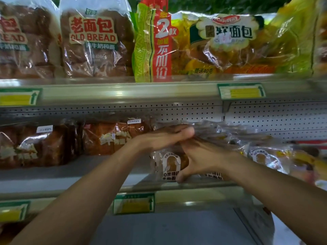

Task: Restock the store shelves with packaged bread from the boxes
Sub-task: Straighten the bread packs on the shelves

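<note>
Left hand (164,137): fingers straight, pressed flat on top of bread pack (170,163), frame centre.
Right hand (200,158): thumb and fingers pinching same pack's front.
Pack: on middle shelf (70,175).

Two clear "OLD BREAD" bags of dark brown loaves (96,41) stand on the upper shelf, beside one green-and-red packet (152,45) and one wide yellow bread bag (224,43). Four green-framed yellow price tags (241,91) show. Two bare forearms (99,183) reach in.
</note>
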`<state>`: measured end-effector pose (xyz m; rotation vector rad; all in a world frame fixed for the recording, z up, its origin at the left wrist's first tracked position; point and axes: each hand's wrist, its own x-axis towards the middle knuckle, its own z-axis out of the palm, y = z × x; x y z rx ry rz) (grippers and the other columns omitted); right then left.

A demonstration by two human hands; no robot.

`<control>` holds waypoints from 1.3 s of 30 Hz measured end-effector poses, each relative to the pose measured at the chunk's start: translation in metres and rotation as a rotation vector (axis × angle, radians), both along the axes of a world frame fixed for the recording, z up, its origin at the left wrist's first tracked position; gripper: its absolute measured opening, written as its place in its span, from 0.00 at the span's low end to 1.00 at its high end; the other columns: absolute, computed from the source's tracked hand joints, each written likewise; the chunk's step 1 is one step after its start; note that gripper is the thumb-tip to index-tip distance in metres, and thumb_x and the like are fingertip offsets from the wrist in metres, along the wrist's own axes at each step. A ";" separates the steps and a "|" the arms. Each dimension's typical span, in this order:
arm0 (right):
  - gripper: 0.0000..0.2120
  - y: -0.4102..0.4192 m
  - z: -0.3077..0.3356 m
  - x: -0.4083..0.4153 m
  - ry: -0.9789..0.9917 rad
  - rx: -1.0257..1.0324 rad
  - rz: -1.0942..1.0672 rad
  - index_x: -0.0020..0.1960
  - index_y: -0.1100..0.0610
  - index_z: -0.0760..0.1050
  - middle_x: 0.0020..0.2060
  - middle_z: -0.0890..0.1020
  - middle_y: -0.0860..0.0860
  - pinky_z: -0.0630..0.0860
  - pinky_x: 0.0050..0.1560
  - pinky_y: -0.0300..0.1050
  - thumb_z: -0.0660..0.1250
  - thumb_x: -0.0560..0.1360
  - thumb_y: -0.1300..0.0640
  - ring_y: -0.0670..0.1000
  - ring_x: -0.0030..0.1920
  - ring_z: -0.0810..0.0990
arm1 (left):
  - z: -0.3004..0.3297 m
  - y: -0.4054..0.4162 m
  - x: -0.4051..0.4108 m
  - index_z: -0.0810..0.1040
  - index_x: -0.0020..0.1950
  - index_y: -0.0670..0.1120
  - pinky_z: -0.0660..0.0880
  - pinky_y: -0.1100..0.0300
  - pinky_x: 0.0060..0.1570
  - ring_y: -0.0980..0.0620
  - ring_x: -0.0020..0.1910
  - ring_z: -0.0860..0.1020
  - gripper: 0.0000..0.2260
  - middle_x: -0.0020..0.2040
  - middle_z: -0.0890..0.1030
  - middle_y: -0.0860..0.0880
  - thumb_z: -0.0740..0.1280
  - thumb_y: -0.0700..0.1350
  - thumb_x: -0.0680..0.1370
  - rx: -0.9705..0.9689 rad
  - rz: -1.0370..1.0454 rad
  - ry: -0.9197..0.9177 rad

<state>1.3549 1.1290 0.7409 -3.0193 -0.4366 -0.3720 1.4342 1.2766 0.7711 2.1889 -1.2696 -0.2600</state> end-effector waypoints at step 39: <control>0.52 -0.069 -0.014 -0.035 -0.134 -0.323 -0.132 0.79 0.51 0.44 0.78 0.54 0.53 0.53 0.76 0.53 0.59 0.67 0.24 0.56 0.76 0.56 | -0.045 0.015 -0.031 0.51 0.78 0.64 0.71 0.52 0.65 0.55 0.67 0.71 0.47 0.76 0.64 0.59 0.69 0.73 0.65 0.202 0.339 -0.629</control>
